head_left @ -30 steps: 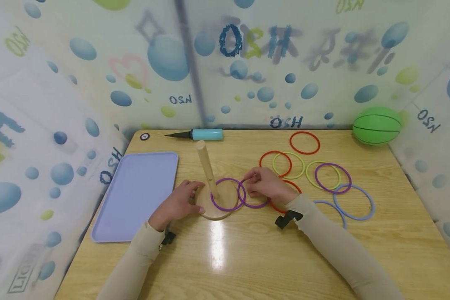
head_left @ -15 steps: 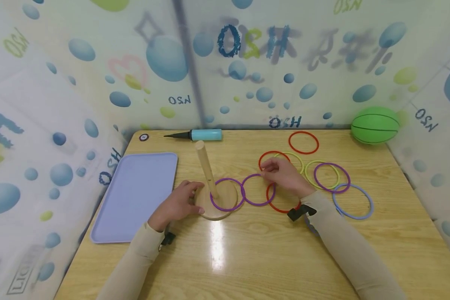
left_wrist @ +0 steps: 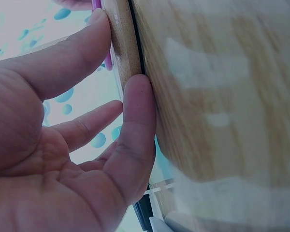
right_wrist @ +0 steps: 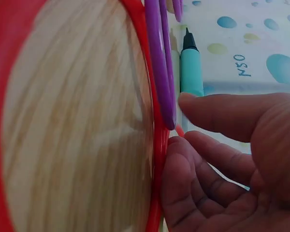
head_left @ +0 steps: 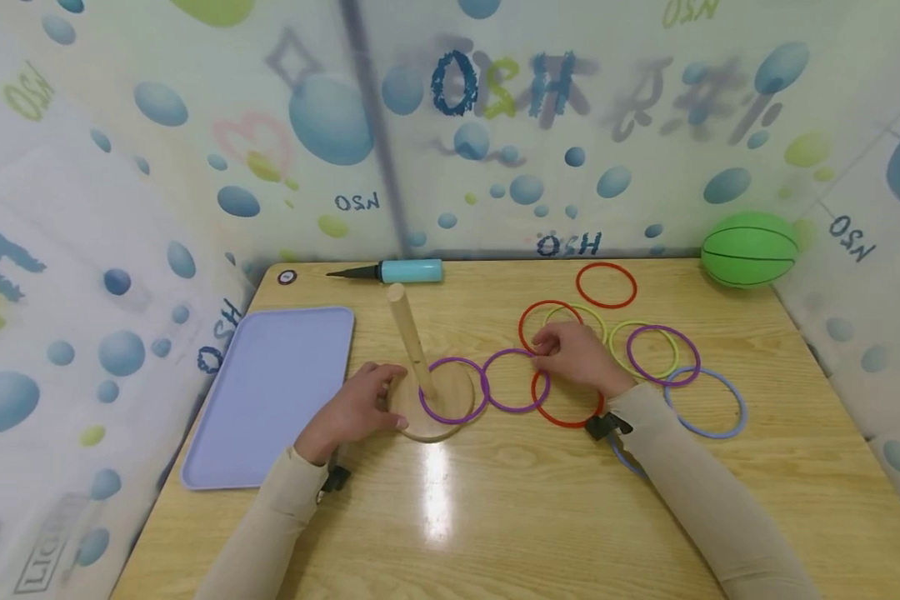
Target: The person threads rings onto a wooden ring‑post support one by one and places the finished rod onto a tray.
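Observation:
A wooden peg (head_left: 408, 337) stands on a round wooden base (head_left: 437, 421) with one purple ring (head_left: 453, 389) around it. My left hand (head_left: 356, 408) grips the base's left edge (left_wrist: 123, 43) between thumb and fingers (left_wrist: 137, 96). A second purple ring (head_left: 515, 381) lies flat just right of the base and overlaps a red ring (head_left: 566, 402). My right hand (head_left: 576, 357) sits where these two meet. Its curled fingertips (right_wrist: 181, 159) touch the red ring's rim (right_wrist: 159, 145), and the thumb is over the purple ring's edge (right_wrist: 157, 58).
A lilac tray (head_left: 270, 383) lies left of the base. A teal pump (head_left: 405, 270) and a green ball (head_left: 750, 248) sit at the table's back edge. Several more rings, red (head_left: 606, 285), yellow-green (head_left: 648, 350), purple (head_left: 663, 355) and blue (head_left: 705, 402), lie on the right. Curtain walls close in on three sides.
My right hand let go of the second purple ring beside the base, moved right, then came back down onto the purple and red rings' overlap. The left hand stayed on the base.

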Motion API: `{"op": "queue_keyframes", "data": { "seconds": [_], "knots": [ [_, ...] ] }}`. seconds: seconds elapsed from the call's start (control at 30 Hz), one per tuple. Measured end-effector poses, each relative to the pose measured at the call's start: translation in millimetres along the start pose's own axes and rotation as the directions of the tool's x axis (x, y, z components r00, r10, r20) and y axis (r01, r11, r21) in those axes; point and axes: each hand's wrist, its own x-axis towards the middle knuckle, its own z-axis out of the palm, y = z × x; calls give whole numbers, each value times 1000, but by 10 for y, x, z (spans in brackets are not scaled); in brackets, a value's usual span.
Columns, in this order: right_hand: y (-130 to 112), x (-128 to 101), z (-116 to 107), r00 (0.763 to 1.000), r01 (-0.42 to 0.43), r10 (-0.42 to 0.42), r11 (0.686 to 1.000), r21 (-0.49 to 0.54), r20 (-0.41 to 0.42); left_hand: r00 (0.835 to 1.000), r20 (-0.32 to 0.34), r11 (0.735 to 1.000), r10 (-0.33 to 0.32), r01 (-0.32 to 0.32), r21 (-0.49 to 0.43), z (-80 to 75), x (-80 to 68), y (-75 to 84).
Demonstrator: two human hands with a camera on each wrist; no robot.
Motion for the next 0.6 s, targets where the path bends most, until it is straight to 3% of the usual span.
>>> {"op": "queue_keyframes", "data": {
  "seconds": [0.3,0.6],
  "knots": [
    [-9,27,52,1000,7,-9,996,-89,-14,1000,-2,1000,-12,12,-7,26,-4,-12],
    [50,28,-43,999,-49,48,999,18,6,1000,-12,1000,0,0,-4,20,-4,-20]
  ]
}}
